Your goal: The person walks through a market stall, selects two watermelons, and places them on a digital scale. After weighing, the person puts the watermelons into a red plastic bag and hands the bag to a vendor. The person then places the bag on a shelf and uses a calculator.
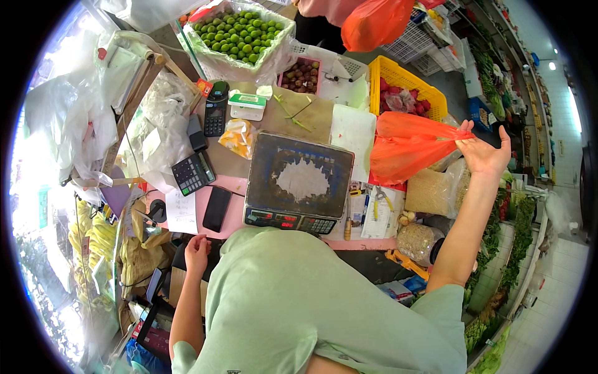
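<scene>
My right hand is stretched out to the right, its fingers gripping the gathered top of a red plastic bag. The bag's contents are hidden, and its body hangs at the right side of the counter. My left hand is by the counter's near edge, loosely curled with nothing visible in it. Just beyond it lie a black smartphone and a handwritten paper sheet. A digital weighing scale with a worn, bare platform stands in front of me, its red display lit.
A calculator and card terminal sit left of the scale. Pliers lie to its right. Beyond are a crate of green fruit and a yellow crate. A person holds another red bag across the counter.
</scene>
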`<state>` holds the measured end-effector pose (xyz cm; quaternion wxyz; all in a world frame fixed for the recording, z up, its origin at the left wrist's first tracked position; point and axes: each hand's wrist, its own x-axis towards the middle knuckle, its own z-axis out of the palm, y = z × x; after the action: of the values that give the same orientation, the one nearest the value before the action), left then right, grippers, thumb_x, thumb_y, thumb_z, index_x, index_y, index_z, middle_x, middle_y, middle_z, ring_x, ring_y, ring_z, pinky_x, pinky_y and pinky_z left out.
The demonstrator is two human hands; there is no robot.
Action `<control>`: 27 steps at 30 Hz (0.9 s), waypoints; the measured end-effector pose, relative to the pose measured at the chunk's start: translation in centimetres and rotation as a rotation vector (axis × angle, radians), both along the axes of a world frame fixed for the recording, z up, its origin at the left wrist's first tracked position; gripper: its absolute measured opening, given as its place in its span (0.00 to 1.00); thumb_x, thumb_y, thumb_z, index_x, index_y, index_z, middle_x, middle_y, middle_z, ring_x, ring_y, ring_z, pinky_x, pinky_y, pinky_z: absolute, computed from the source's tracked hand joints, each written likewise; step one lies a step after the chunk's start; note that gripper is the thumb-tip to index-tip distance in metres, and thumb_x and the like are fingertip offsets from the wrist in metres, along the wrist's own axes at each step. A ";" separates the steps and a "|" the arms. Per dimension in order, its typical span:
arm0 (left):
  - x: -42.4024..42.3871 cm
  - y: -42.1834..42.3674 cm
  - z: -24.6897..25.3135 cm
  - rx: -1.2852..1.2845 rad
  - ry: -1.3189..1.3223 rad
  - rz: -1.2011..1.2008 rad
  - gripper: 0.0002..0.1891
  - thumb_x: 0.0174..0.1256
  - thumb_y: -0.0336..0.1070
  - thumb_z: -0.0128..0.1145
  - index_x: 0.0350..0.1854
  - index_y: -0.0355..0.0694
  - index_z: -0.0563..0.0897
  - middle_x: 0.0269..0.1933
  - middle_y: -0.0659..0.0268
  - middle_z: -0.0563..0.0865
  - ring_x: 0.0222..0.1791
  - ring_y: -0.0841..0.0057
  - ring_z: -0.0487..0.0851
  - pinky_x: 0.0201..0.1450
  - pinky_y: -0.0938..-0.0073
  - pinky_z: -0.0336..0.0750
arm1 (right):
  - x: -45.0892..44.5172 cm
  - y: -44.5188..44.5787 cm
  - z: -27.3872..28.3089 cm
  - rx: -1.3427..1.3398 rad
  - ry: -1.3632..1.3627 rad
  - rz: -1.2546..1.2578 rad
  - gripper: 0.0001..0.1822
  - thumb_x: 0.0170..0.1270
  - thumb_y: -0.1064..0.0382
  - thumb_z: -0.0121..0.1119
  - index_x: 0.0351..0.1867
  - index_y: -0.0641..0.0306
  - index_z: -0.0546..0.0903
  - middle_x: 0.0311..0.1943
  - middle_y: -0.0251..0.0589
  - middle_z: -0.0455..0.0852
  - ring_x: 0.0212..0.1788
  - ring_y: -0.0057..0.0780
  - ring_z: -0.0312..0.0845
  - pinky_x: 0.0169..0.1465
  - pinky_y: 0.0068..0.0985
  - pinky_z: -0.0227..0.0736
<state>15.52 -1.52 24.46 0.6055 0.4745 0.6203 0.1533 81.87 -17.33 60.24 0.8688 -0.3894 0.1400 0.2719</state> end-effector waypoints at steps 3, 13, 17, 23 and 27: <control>-1.0 -0.8 0.1 -0.023 0.078 0.020 0.11 0.78 0.35 0.57 0.52 0.34 0.83 0.35 0.67 0.87 0.30 0.84 0.81 0.35 0.82 0.76 | 1.7 0.2 -1.5 0.019 0.024 0.018 0.56 0.60 0.53 0.69 0.76 0.80 0.44 0.64 0.52 0.63 0.67 0.49 0.64 0.75 0.51 0.54; -2.2 -3.0 -0.8 -0.106 0.193 -0.040 0.10 0.76 0.34 0.57 0.52 0.37 0.83 0.36 0.68 0.88 0.30 0.84 0.82 0.33 0.80 0.76 | 2.3 0.3 -4.7 -0.031 0.082 0.142 0.49 0.62 0.52 0.68 0.71 0.80 0.52 0.58 0.51 0.64 0.60 0.44 0.66 0.73 0.49 0.57; -2.1 -2.6 -0.9 -0.105 0.195 -0.043 0.11 0.75 0.33 0.59 0.53 0.36 0.83 0.35 0.67 0.88 0.29 0.84 0.82 0.32 0.80 0.76 | 2.4 -0.3 -5.4 -0.016 0.060 0.138 0.47 0.62 0.52 0.68 0.69 0.81 0.54 0.53 0.50 0.65 0.55 0.42 0.67 0.70 0.46 0.60; -2.7 -1.7 -1.6 -0.044 0.122 -0.086 0.11 0.76 0.34 0.58 0.53 0.34 0.83 0.33 0.68 0.88 0.28 0.84 0.81 0.31 0.80 0.77 | 0.3 -1.8 -5.6 -0.057 0.135 0.043 0.39 0.58 0.50 0.70 0.57 0.78 0.62 0.45 0.46 0.67 0.46 0.37 0.69 0.61 0.39 0.66; 1.9 1.1 3.1 0.147 -0.002 -0.164 0.11 0.78 0.35 0.57 0.51 0.32 0.84 0.34 0.66 0.88 0.31 0.82 0.83 0.37 0.80 0.80 | -3.2 -6.0 -3.5 -0.013 0.106 -0.018 0.37 0.57 0.47 0.69 0.50 0.79 0.66 0.41 0.45 0.68 0.39 0.34 0.69 0.55 0.36 0.66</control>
<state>17.42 -0.43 27.56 0.5799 0.5668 0.5659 0.1489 78.64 -23.30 56.78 0.8600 -0.3788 0.1912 0.2833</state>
